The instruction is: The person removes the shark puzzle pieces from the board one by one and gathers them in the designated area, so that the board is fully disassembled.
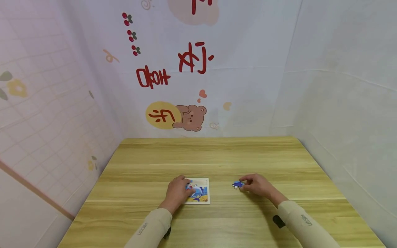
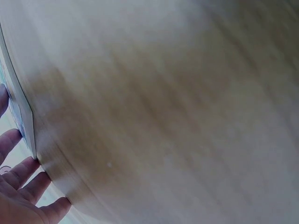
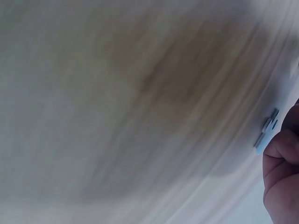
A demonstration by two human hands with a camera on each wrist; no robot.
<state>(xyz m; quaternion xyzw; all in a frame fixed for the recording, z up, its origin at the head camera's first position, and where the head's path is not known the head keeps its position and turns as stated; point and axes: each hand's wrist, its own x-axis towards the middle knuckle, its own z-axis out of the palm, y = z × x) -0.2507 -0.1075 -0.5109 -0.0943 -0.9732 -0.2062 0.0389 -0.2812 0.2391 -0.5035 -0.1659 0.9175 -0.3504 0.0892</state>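
We are looking down at a wooden worktop with both of our hands at its near middle. Our left hand is resting on the left side of a small square puzzle board, which is lying flat on the worktop and showing a blue and yellow picture. The fingers are lying over the board's 9 o'clock edge; a bit of blue is showing at the fingertips, but we cannot tell whether they are pinching a piece or only pressing on the board. In the left wrist view the fingers are reaching fairly straight toward the board's pale edge, and the rest is blurred.

Our right hand is sitting at 3 o'clock from the board, well apart from it, with its fingers curled. Its fingertips are pinching a small blue puzzle piece that is lying on or just above the worktop, on the side of the hand facing the board. In the right wrist view the piece is showing as a pale blue sliver just beside the bent fingers.

Behind the worktop, at 12 o'clock, a pale backdrop is hanging with red characters and a cartoon bear.
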